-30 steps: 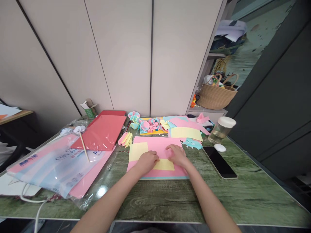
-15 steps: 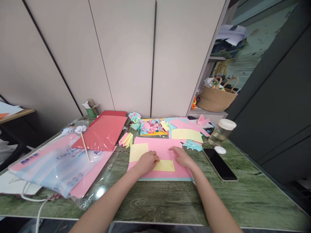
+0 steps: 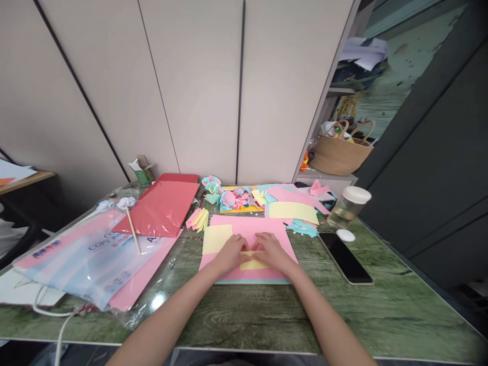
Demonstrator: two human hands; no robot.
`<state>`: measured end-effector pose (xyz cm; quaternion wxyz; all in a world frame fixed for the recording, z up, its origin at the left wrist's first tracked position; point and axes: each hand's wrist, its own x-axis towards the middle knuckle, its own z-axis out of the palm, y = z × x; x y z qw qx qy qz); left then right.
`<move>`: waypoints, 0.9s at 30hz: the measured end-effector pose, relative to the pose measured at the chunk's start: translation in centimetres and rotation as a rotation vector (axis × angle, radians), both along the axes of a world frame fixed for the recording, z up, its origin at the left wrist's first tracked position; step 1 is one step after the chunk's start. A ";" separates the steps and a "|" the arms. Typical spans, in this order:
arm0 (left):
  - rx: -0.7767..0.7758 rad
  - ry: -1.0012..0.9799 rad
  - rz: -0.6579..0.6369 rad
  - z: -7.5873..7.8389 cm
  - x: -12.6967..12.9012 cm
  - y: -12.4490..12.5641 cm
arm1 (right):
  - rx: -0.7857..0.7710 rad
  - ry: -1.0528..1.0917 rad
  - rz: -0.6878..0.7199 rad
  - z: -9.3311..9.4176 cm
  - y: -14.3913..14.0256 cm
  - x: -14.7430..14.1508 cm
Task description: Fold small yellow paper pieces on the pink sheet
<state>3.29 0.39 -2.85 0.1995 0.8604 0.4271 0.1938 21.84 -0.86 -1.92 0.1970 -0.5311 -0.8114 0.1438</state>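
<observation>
Yellow paper slip (image 3: 253,264), on pink sheet (image 3: 249,227): light, limp, creasable; left hand (image 3: 231,252) and right hand (image 3: 269,250) pinch its edges.

I'm looking down at both hands pressed together on a small yellow paper (image 3: 252,263): left hand (image 3: 230,254) on its left end, right hand (image 3: 269,250) on its right end, fingertips nearly meeting. It lies on a pink sheet (image 3: 249,230) near the table's (image 3: 381,315) front edge. A yellow square (image 3: 217,238) sits on that sheet's left side. A phone (image 3: 345,257) lies toward the right edge.
</observation>
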 end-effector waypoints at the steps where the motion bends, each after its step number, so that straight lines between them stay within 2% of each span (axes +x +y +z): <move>1: -0.025 -0.029 -0.006 0.0 0.1 0.0 | -0.002 0.009 0.012 0.1 -0.1 -0.2; 5: -0.122 -0.166 -0.027 0.0 0.4 -0.1 | -0.032 0.055 0.041 0.5 -0.2 -0.4; 12: -0.213 -0.385 -0.038 1.1 0.4 -0.2 | -0.167 0.190 0.110 1.2 0.1 0.0; 19: -0.273 -0.495 -0.054 1.0 0.2 0.5 | -0.310 0.325 0.169 1.5 0.3 0.5; 27: -0.299 -0.573 -0.015 0.9 -0.7 1.6 | -0.314 0.425 0.153 2.3 0.4 1.2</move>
